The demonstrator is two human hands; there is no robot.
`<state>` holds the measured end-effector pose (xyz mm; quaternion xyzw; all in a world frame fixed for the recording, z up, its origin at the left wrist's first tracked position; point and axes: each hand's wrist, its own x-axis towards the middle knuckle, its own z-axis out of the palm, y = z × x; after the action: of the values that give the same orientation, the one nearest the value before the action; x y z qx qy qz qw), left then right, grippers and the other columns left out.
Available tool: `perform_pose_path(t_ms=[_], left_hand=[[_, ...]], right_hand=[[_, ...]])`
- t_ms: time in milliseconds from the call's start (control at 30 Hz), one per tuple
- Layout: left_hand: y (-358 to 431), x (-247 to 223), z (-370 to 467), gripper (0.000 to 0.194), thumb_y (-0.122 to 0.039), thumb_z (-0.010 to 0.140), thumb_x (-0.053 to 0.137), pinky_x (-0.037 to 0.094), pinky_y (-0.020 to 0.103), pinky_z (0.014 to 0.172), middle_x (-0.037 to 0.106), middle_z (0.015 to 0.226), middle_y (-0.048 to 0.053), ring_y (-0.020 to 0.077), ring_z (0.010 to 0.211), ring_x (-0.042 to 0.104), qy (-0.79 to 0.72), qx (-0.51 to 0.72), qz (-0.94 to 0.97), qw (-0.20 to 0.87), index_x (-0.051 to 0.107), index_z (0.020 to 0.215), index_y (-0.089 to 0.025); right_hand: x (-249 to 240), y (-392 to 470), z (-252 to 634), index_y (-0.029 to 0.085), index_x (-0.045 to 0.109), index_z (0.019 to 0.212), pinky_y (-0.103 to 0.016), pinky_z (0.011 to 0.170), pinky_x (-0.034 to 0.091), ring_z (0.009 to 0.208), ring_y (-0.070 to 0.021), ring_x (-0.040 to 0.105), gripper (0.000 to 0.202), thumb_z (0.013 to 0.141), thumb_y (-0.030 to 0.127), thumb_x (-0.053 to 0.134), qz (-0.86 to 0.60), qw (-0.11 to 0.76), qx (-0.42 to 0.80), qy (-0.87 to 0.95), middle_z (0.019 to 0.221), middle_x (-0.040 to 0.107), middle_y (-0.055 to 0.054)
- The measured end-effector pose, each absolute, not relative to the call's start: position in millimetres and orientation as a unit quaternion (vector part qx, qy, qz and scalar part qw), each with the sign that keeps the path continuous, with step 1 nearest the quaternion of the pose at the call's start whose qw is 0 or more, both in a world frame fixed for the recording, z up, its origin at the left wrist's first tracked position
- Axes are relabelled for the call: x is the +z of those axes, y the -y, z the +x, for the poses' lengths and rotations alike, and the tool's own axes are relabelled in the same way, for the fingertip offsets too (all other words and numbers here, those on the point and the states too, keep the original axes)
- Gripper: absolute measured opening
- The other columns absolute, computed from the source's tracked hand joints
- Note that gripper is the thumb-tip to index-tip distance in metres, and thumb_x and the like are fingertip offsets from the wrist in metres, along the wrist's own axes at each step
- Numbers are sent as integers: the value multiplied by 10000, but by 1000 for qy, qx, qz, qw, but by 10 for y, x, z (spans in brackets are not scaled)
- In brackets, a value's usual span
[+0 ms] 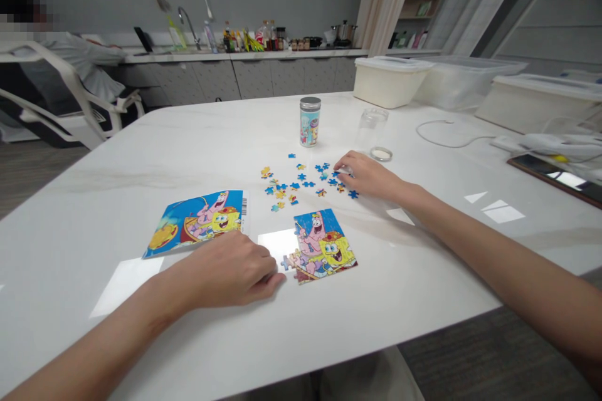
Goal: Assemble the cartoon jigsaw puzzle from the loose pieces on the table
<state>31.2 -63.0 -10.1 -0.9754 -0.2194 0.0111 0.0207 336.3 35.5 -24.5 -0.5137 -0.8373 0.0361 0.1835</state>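
Observation:
My left hand (237,272) rests on the table with its fingers curled in, between the picture card and the partly joined jigsaw puzzle (327,247). Nothing shows in it. The joined part shows a pink and a yellow cartoon figure, with knobbed piece edges on its left side. Beyond it lie several loose blue and yellow puzzle pieces (295,186). At their right end my right hand (364,175) has its fingertips together on a pale puzzle piece (346,170), partly hidden by the fingers. The picture card (197,219), with the matching full picture, is partly behind my left hand.
A printed tin with a metal lid (310,122) stands behind the pieces. To its right are a clear jar (372,128) and a round lid (380,153). Plastic boxes (390,81), a cable (442,145) and a phone (559,178) line the right. A person sits at far left.

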Motion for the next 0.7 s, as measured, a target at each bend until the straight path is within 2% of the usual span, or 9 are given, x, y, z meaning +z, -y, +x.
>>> perform_pose_path(t_ms=[100,233,333,700], left_hand=[[630,-104,319,393,-289,911,411,206,313,451,535,466,-15,95,380,394,216,-1,-976,20,525,551,-181],[633,-96,327,414,-285,923,390,229,323,438,504,457,-25,92,372,377,210,-22,-977,16,516,542,-183],[632,-97,324,414,-288,921,395,240,325,436,496,457,-28,91,375,377,212,-26,-977,11,513,538,-185],[628,-93,318,408,-285,916,400,238,325,434,515,464,-27,93,375,386,211,-15,-977,20,525,542,-184]], right_hand=[[-176,-337,3363,185,651,967,-415,908,426,954,-259,589,248,800,100,489,-521,208,33,827,1051,600,-114],[-142,-326,3368,209,628,986,-367,807,455,844,-216,599,334,761,33,454,-526,253,51,810,1022,593,-80],[-164,-313,3352,220,613,999,-333,751,457,806,-196,586,391,714,-2,462,-518,251,88,813,984,587,-62],[-142,-259,3286,208,673,868,-380,875,433,907,-227,590,179,803,133,525,-489,208,68,844,986,607,-80]])
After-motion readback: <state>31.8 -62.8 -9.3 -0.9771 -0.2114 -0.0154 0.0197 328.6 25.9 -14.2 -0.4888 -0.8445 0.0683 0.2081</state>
